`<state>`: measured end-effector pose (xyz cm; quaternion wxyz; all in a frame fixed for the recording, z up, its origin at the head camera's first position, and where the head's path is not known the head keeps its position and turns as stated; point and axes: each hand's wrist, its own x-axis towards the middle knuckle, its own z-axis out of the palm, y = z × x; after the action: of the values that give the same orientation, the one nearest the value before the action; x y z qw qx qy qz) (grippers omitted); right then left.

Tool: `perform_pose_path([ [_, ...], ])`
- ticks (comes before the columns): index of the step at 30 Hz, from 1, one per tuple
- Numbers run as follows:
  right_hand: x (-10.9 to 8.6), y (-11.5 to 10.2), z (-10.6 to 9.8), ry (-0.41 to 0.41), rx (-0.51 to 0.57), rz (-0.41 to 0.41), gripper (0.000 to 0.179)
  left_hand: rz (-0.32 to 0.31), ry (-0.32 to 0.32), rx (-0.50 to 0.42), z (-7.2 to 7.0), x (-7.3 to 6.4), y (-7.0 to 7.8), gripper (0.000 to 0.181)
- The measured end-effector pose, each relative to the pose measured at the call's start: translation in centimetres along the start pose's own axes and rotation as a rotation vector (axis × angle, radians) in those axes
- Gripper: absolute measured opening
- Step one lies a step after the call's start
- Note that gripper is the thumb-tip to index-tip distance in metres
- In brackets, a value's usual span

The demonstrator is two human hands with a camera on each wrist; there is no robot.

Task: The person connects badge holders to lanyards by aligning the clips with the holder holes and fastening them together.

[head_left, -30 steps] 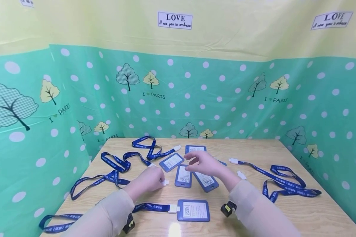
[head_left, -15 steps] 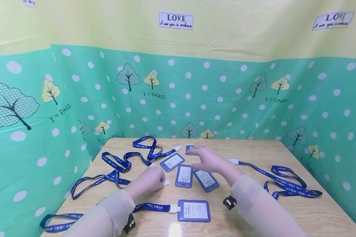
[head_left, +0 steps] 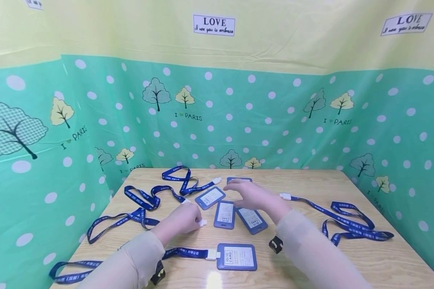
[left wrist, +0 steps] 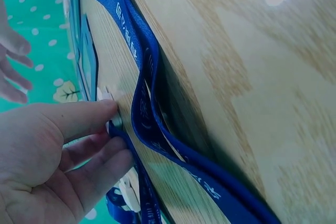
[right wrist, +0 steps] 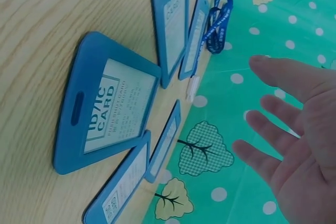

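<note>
Lanyard (head_left: 139,215) in blue lies looped toward the left edge of the table (head_left: 387,263), its strap running inward to the left hand (head_left: 184,218), whose thumb and fingers pinch its white clip (head_left: 203,222). That hand is where it was a second ago. The right hand (head_left: 251,196) has shifted slightly toward the far edge, its fingers parted and holding nothing, above the card holders (head_left: 224,214) around the table's middle. It now covers more of the far holder (head_left: 238,179), and its forearm hides another clip that showed earlier. The visible holders have not moved. A front holder (head_left: 236,257), joined to a second lanyard (head_left: 187,253), lies near the near edge; a third lanyard (head_left: 358,226) lies toward the right edge.
</note>
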<state>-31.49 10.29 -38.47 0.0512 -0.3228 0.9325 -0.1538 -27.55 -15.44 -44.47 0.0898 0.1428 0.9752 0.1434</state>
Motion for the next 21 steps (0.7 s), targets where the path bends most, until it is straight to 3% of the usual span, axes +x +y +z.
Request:
perform_pose_path([
  [9, 0.5, 0.1, 1.4, -0.091, -0.025, 0.032, 0.061, 0.002, 0.012, 0.004, 0.0, -0.2, 0.2, 0.004],
  [21, 1.0, 0.6, 3.7, -0.125, -0.081, 0.004, 0.07, 0.008, 0.006, -0.006, 0.1, -0.1, -0.1, 0.004],
])
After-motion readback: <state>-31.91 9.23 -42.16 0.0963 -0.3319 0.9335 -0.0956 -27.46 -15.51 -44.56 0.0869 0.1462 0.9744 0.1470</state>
